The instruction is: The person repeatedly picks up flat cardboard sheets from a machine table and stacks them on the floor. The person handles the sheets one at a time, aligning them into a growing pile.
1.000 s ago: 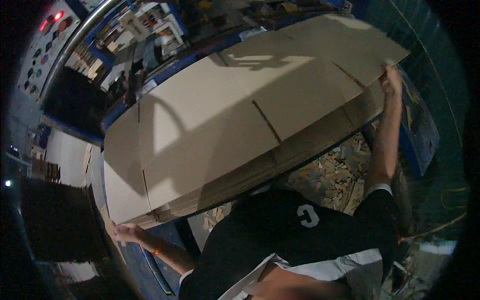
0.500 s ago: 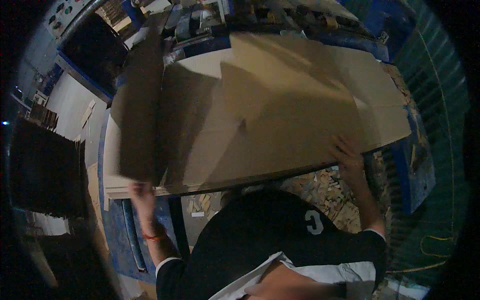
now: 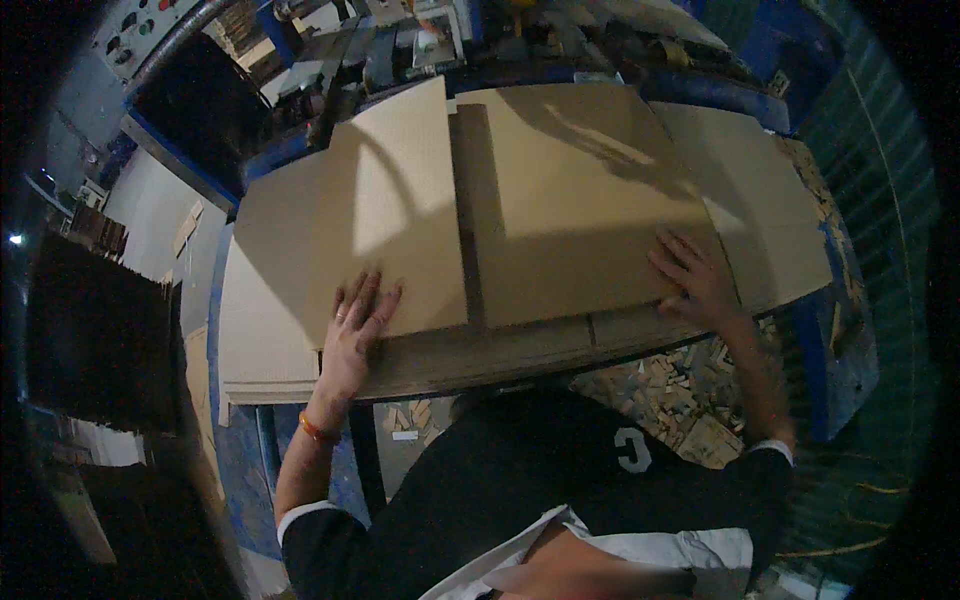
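Note:
A sheet of brown corrugated cardboard lies on a stack of flat cardboard sheets (image 3: pixel 265 330), its two side panels folded inward. On the left folded panel (image 3: pixel 410 230) rests my left hand (image 3: pixel 355 325), fingers spread and an orange band at the wrist. My right hand (image 3: pixel 695 285) presses on the right folded panel (image 3: pixel 590 200) near its right edge, fingers stretched out. A narrow dark gap (image 3: pixel 467 240) runs between the two panels, showing the layer beneath. Neither hand grips anything.
A machine with dark rollers and a blue frame (image 3: pixel 700 90) stands behind the stack. Cardboard scraps (image 3: pixel 670 390) cover the floor below the near edge. At left stands a dark pile of sheets (image 3: pixel 95 340); a green corrugated wall (image 3: pixel 880 250) is at right.
My left hand has swung the left panel over to the right and down flat, and now lies on top of it. My right hand stays on the right panel, shifted slightly farther away.

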### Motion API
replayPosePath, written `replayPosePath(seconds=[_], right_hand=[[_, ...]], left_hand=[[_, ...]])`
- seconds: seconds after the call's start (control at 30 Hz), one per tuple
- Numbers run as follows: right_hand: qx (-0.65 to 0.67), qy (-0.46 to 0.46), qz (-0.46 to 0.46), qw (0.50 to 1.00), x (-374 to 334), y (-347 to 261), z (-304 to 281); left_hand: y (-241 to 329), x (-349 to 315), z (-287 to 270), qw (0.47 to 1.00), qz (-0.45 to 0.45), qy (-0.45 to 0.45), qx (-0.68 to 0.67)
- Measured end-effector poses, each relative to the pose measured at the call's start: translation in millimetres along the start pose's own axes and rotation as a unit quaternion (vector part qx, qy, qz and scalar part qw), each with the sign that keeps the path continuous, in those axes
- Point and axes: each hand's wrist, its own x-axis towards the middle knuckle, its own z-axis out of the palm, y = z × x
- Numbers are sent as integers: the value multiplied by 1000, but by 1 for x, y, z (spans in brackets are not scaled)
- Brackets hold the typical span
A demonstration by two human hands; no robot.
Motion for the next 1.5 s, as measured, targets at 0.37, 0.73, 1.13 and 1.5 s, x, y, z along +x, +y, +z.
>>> replayPosePath(seconds=[0.37,0.73,1.13,1.5], right_hand=[[-99,-12,85,991,160,56,13],[31,117,244,962,70,38,-12],[-109,249,528,804,-82,74,40],[-164,325,646,671,-72,92,54]], left_hand=[[-114,142,36,993,-21,117,-21],[-127,63,-9,929,-180,322,22],[-136,-127,11,735,-633,240,47],[-122,-68,-88,870,-298,387,-68]])
